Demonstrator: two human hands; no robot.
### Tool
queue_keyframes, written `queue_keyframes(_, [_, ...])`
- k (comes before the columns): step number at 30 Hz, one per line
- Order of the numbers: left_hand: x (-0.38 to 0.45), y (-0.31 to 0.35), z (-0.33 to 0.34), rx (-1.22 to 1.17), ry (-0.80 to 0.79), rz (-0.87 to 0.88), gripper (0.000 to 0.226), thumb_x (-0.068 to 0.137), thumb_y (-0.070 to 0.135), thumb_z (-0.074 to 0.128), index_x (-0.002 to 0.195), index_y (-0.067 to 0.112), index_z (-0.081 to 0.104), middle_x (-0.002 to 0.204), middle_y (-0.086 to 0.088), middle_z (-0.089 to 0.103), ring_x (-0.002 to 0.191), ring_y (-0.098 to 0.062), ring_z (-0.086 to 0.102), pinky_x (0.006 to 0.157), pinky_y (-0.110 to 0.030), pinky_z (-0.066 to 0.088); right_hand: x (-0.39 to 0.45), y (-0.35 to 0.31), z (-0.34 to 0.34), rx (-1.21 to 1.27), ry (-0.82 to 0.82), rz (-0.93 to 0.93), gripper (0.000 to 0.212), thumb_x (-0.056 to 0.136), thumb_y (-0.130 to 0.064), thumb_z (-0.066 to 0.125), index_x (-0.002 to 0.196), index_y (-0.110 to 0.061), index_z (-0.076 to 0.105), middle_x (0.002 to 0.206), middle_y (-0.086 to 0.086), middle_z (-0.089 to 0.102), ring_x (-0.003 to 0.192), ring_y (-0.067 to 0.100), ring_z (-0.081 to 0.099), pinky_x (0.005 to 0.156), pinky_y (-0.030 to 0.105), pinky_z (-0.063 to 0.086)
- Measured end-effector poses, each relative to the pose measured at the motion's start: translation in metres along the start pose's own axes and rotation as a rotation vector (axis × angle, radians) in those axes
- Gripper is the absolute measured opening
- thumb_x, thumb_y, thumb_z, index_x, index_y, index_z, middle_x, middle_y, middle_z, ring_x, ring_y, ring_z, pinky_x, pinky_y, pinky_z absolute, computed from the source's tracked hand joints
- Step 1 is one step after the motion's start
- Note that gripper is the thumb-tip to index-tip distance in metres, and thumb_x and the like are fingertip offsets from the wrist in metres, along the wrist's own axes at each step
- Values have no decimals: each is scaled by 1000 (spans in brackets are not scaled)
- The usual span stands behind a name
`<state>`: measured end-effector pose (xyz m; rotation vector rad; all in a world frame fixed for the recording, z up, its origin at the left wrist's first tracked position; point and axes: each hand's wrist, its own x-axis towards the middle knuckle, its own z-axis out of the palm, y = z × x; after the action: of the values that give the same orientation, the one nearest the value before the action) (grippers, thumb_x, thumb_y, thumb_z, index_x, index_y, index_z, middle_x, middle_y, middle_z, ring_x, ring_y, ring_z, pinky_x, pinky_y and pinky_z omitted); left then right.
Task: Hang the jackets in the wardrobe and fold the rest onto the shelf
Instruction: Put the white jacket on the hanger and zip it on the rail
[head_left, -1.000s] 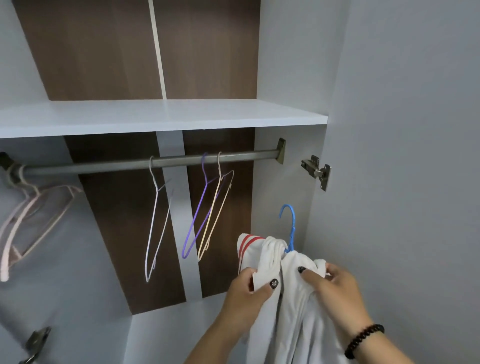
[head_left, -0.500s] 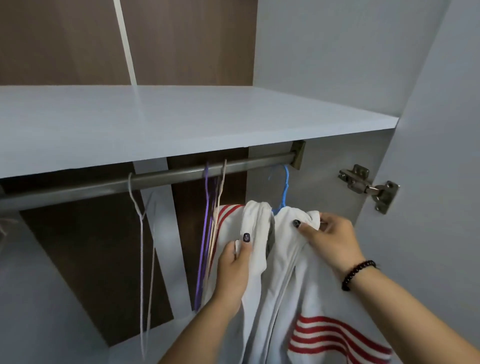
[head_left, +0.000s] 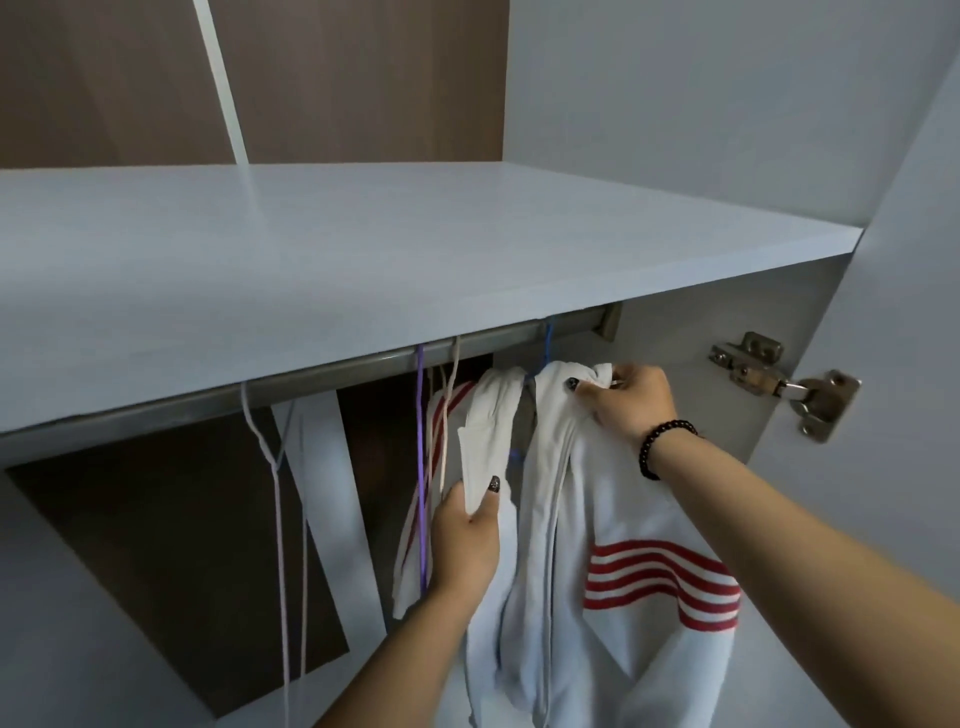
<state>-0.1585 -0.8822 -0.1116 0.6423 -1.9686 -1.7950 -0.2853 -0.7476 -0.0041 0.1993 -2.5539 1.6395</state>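
Left fingers (head_left: 480, 506) pinch the jacket's (head_left: 623, 519) left front edge, thumb on top, well below the rod (head_left: 332, 371). Right fingers (head_left: 597, 387) curl round the collar, just under the rod near its right end.

Left of the jacket on the rod: white hanger (head_left: 278, 467), then purple hanger (head_left: 421, 467), then a cream hanger (head_left: 449, 415) touching the jacket's striped sleeve.

Jacket: white, red stripes, hangs on the blue hanger (head_left: 546, 343), long axis vertical below the rod. The blue hook appears to be over the rod; contact is hidden by the shelf (head_left: 363, 260) edge, so cannot confirm.

Key relation: hook lies directly above and just left of the right hand (head_left: 631, 400), which is the nearer hand. Left hand (head_left: 467, 540) is lower, forearm rising from below; right forearm reaches in from lower right, wrist level.

Judgement: if seated, letting go is what remains.
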Motion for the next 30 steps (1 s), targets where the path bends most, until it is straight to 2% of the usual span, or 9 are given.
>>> queue_keyframes(2, [-2, -6, -5, 24, 36, 45, 31, 95, 25, 58, 125, 18, 54, 120, 4, 62, 114, -15, 59, 93, -22, 49, 0, 9, 9, -45, -34, 19, 32, 78, -27, 76, 68, 1, 63, 59, 9, 59, 59, 20, 55, 60, 30, 46])
queue_keyframes(4, [-7, -11, -9, -19, 49, 92, 37, 95, 14, 58, 127, 30, 47, 122, 20, 56, 115, 3, 54, 87, -6, 45, -1, 19, 14, -92, -35, 2, 39, 79, -31, 75, 75, 7, 63, 63, 14, 60, 62, 22, 54, 60, 30, 44])
queue_keyframes(8, [-10, -25, -10, 129, -61, 226, 57, 97, 1, 47, 139, 39, 36, 139, 31, 36, 123, 27, 30, 101, 2, 23, -3, 25, 12, -220, -37, -114, 43, 84, -35, 69, 68, 3, 59, 61, 17, 58, 64, 28, 55, 58, 35, 44])
queue_keyframes(12, [-13, -38, -1, 393, -209, 216, 47, 97, 6, 47, 115, 48, 57, 117, 13, 66, 105, 2, 60, 92, -10, 45, -5, 29, 12, -454, -80, -172, 48, 86, -41, 64, 60, -12, 38, 63, 4, 47, 68, 26, 48, 54, 31, 35])
queue_keyframes(15, [-21, -50, 6, 488, -202, 191, 36, 98, 13, 45, 118, 38, 62, 105, 4, 72, 94, -18, 66, 87, -30, 52, -8, 36, 10, -638, 55, -314, 35, 84, -43, 66, 71, -12, 57, 95, 14, 53, 98, 33, 46, 81, 37, 41])
queue_keyframes(19, [-36, -65, 8, 588, -258, 135, 32, 99, 21, 46, 127, 31, 58, 119, 5, 67, 106, -19, 63, 91, -26, 46, -12, 49, 7, -655, 261, -558, 28, 72, -25, 81, 59, -9, 62, 80, 12, 54, 74, 35, 55, 68, 37, 42])
queue_keyframes(22, [-35, -70, 6, 565, -251, 89, 35, 98, 26, 50, 133, 26, 53, 130, 6, 62, 118, -15, 58, 95, -19, 40, -19, 55, 6, -546, 232, -631, 26, 73, -11, 76, 56, -5, 56, 71, 11, 51, 59, 32, 54, 58, 32, 47])
queue_keyframes(25, [-31, -61, 8, 561, -212, 121, 38, 97, 30, 53, 135, 27, 51, 131, 4, 61, 118, -16, 57, 93, -19, 40, -34, 59, 11, -577, 237, -680, 17, 75, -14, 64, 63, -3, 57, 66, 10, 51, 53, 31, 52, 48, 25, 38])
queue_keyframes(30, [-31, -42, 15, 629, -120, 178, 50, 97, 30, 52, 145, 30, 37, 142, 2, 47, 123, -18, 54, 96, -24, 45, -65, 67, 27, -769, 248, -771, 20, 63, -5, 78, 63, -7, 59, 53, 5, 52, 40, 26, 48, 40, 20, 27])
